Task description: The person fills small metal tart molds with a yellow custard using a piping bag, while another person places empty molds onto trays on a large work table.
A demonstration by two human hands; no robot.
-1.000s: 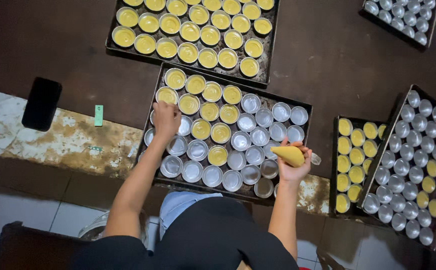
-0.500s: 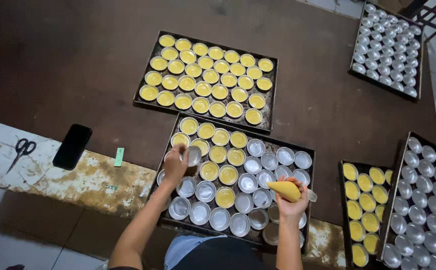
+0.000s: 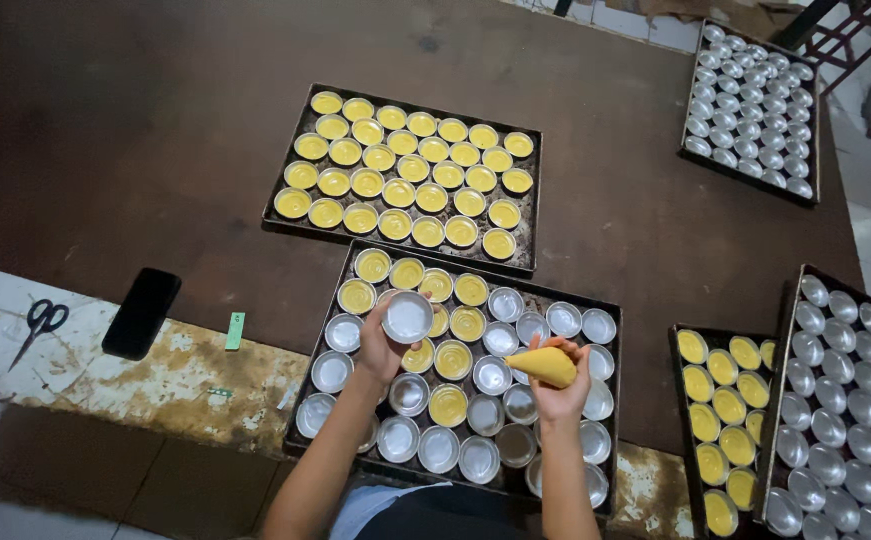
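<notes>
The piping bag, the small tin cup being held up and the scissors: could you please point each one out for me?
piping bag (image 3: 543,365), head view, on its yellow filled body.
small tin cup (image 3: 407,317), head view, on its empty inside.
scissors (image 3: 43,320), head view, on the black handles.

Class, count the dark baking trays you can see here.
5: full yellow tray at top centre, half-filled tray under the hands, empty-cup tray top right, two overlapping trays at right, cropped.

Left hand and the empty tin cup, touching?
Touching. The head view shows the left hand with fingers wrapped under and around the empty tin cup, lifted above the tray.
</notes>
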